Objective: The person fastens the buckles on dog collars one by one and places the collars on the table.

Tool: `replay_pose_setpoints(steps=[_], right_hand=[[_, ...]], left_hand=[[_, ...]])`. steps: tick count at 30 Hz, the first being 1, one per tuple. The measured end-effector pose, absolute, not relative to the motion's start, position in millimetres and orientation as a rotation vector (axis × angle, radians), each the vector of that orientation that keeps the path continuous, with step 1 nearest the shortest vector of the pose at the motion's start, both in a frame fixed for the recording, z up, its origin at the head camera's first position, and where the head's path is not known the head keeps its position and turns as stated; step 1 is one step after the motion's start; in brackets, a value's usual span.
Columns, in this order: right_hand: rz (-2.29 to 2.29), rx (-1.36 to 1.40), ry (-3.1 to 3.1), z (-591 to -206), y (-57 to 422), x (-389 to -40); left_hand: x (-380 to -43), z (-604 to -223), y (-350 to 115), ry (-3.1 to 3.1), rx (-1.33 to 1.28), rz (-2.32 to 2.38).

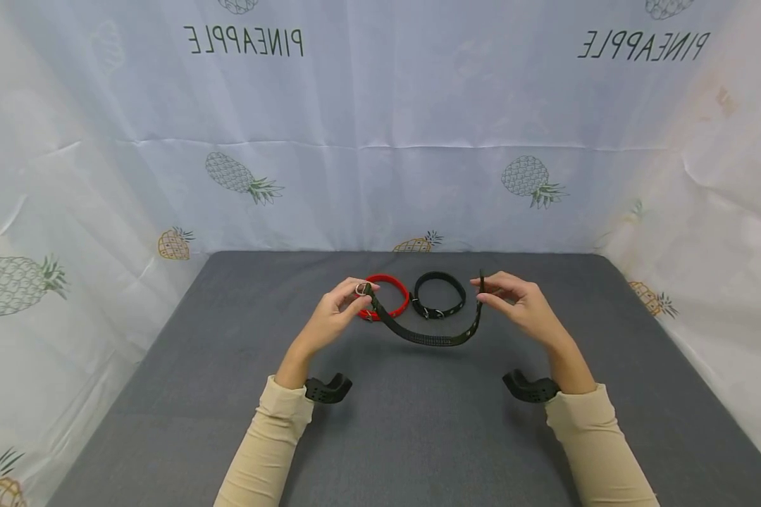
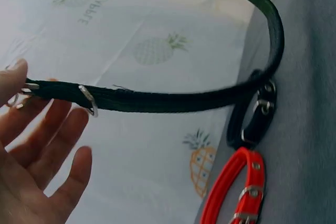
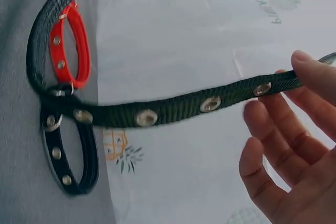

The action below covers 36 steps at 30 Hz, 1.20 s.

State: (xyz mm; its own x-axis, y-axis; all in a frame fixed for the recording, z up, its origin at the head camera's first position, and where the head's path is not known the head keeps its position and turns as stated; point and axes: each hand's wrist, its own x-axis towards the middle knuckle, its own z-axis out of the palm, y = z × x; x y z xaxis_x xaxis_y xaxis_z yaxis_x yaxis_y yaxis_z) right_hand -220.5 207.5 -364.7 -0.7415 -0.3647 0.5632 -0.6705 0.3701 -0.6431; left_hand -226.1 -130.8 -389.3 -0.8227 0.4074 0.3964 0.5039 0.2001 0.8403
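Note:
A dark green pet collar [image 1: 432,340] hangs in a sagging curve between two hands above the table. The left hand [image 1: 331,313] pinches its buckle end between thumb and fingers; a metal D-ring [image 2: 88,100] shows on the strap beside the fingertips. At the other end, the right hand [image 1: 521,304] pinches the strap near its tip, past a row of metal eyelets [image 3: 146,117]. Behind the hanging strap, a red collar [image 1: 401,283] and a black collar [image 1: 461,290], both buckled into loops, lie side by side on the table.
The grey table [image 1: 228,366] has a white pineapple-print curtain [image 1: 380,197] behind it and at both sides. Black wrist mounts [image 1: 328,389] sit on both forearms, just past the beige sleeves [image 1: 263,451].

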Motion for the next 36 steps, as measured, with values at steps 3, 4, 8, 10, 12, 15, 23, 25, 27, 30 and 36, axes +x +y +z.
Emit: replay_pose_setpoints(steps=[3,4,8,10,12,15,23,25,27,30,36], right_hand=[[1.314,0.867,-2.334,-365,201,-220],[1.326,0.842,-2.339,-365,198,-220],[1.419,0.747,-2.346,-365,189,-220],[1.467,0.72,-2.339,-366,185,-221],[1.488,0.716,-2.322,-366,181,-222],[1.509,0.716,-2.293,-367,175,-224],[1.699,0.769,-2.259,-365,158,-224],[1.752,0.775,-2.264,-364,154,-223],[1.786,0.767,-2.272,-363,151,-222],[1.795,0.737,-2.284,-363,148,-221],[1.769,0.684,-2.285,-364,146,-219]], left_hand=[[-227,-389,-125,-2.327,-0.942,-1.785],[-227,-388,-123,-2.315,-0.948,-1.81],[-228,-388,-115,-2.234,-0.991,-1.885],[-229,-389,-111,-2.189,-1.015,-1.918],[-230,-389,-107,-2.139,-1.045,-1.949],[-231,-389,-100,-2.088,-1.072,-2.008],[-229,-388,-84,-2.037,-1.079,-2.137],[-227,-389,-82,-2.031,-1.091,-2.146],[-226,-390,-80,-2.026,-1.107,-2.147],[-225,-391,-79,-2.042,-1.124,-2.116],[-224,-392,-74,-2.059,-1.165,-2.127]])
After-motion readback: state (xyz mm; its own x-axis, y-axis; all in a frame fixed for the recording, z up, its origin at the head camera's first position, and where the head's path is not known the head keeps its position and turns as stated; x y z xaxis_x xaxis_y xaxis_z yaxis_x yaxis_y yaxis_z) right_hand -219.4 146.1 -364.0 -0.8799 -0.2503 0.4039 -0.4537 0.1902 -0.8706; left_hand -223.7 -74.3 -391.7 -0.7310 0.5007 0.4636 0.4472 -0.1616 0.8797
